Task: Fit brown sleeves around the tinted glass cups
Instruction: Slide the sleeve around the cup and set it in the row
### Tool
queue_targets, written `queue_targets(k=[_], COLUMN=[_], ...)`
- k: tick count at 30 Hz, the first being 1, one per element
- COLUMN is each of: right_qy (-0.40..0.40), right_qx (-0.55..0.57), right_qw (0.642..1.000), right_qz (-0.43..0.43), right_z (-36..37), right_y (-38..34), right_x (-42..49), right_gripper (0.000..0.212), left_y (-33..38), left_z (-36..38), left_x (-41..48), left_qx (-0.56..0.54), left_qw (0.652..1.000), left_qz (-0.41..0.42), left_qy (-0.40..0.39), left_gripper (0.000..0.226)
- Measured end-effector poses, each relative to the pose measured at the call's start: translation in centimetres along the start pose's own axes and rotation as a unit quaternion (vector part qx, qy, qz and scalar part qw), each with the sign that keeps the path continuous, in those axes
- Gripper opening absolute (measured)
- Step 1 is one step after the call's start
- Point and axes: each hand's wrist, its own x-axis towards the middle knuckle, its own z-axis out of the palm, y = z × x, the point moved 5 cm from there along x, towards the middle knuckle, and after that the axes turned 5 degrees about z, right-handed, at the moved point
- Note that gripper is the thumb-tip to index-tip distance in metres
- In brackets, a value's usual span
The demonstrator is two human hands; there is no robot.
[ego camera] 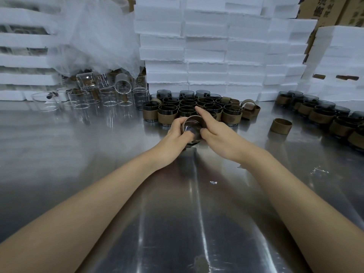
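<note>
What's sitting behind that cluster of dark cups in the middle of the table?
A wall of stacked white foam blocks rises right behind the cluster of sleeved cups. Loose brown sleeves lie at its right. Anything behind the foam is covered.

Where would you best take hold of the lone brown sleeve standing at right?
Pinch the lone sleeve by its near wall at the top rim, from above: it stands upright, open-topped, apart from the cups, so a finger likely fits inside.

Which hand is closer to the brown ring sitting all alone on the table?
Right. The right hand lies left of the lone sleeve; the left hand is farther, beyond the held cup.
</note>
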Motion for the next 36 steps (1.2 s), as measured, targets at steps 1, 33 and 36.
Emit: queue_targets(k=[1, 33, 36], right_qy=[0.001, -0.083, -0.054], right_qx=[-0.004, 0.462, 0.548], right_qw=[1.000, 0.876, 0.826], right_qz=[-0.005, 0.109, 0.121], right_z=[0.0, 1.3, 1.8], right_y=[0.0, 2.8, 2.8], right_x=[0.0, 0.4, 0.5], right_gripper=[0.061, 0.058, 0.057], left_y=[0.1, 0.4, 0.5], left_z=[0.0, -0.4, 0.2], left_x=[0.0, 0.1, -0.1], left_qx=[-0.009, -0.375, -0.368], left_qw=[1.000, 0.927, 0.929], left_qz=[-0.001, -0.005, -0.039], left_qy=[-0.001, 0.018, -0.010], left_gripper=[0.036, 0.028, 0.047])
